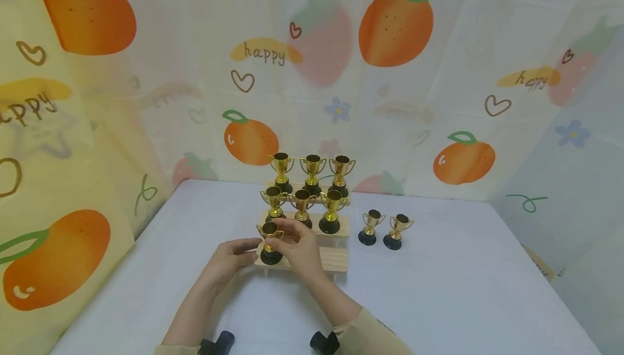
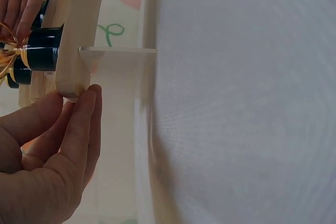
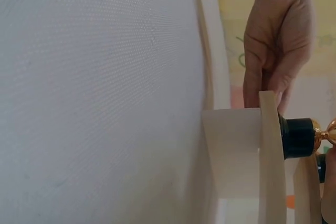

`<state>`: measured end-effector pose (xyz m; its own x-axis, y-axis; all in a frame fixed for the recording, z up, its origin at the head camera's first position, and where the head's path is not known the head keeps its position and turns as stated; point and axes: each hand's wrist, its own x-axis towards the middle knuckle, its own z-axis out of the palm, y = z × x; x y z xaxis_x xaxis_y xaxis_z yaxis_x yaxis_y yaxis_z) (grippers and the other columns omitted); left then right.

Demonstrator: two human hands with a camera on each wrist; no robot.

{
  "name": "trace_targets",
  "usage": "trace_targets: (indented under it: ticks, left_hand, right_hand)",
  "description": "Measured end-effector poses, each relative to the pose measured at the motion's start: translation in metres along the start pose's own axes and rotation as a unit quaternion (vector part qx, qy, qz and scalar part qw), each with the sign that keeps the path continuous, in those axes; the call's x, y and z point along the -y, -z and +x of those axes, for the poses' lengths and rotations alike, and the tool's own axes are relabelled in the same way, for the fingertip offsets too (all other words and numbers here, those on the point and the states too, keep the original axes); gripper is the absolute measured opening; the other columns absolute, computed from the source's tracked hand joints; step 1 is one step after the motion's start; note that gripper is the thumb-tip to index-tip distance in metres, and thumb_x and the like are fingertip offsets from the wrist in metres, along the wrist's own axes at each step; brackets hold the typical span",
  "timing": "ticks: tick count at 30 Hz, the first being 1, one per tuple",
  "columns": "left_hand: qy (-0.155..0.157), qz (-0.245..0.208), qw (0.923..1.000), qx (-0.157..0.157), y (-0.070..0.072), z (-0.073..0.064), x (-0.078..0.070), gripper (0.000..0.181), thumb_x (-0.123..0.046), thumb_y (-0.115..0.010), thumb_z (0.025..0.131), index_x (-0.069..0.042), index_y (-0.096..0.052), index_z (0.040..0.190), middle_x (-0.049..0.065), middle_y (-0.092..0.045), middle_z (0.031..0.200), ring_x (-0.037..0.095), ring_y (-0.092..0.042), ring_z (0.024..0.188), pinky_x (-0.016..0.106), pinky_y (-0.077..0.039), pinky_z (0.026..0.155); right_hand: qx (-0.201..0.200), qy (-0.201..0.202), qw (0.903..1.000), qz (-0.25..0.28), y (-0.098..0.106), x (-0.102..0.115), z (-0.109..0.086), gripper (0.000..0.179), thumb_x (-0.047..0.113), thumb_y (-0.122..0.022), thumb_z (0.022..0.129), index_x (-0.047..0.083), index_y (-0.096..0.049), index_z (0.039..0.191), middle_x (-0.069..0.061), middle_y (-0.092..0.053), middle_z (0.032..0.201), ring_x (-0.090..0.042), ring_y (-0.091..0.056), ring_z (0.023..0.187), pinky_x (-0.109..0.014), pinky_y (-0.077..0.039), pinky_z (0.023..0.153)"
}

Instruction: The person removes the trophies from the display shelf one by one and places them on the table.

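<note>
My right hand (image 1: 303, 252) holds a small gold trophy cup (image 1: 271, 256) by its stem, thumb in front and fingers behind. The trophy's black round base sits upright at the left end of the lowest wooden step (image 1: 333, 259) of a three-step display stand. With thumb and fingertips, my left hand (image 1: 225, 264) pinches the left end of that same step; the left wrist view shows the fingertips (image 2: 90, 92) at its rounded corner. Three trophies (image 1: 330, 217) stand along the middle step, and three more (image 1: 312, 173) along the top one.
Two loose trophies (image 1: 370, 227) stand on the white tabletop (image 1: 453, 279) right of the stand. White upright supports (image 3: 233, 150) carry the lowest step above the table. A fruit-printed cloth (image 1: 317, 73) hangs behind and along the sides.
</note>
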<state>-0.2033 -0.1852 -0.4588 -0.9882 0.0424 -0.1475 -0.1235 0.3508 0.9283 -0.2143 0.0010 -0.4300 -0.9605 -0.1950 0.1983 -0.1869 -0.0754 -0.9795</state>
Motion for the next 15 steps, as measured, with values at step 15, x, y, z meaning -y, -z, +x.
trace_targets:
  ticks: [15]
  left_hand:
    - [0.007,-0.009,0.9999,0.005,-0.001,0.000,-0.001,0.043,-0.009,-0.061,0.093,-0.001,-0.058,0.135,0.022,-0.055,0.143,0.026,-0.061,0.122,0.037,-0.053,0.099]
  right_hand:
    - [-0.008,-0.001,0.9999,-0.009,0.012,0.000,-0.002,0.041,0.005,-0.079,0.080,0.004,-0.067,0.120,-0.016,-0.068,0.124,-0.009,-0.067,0.099,-0.018,-0.056,0.086]
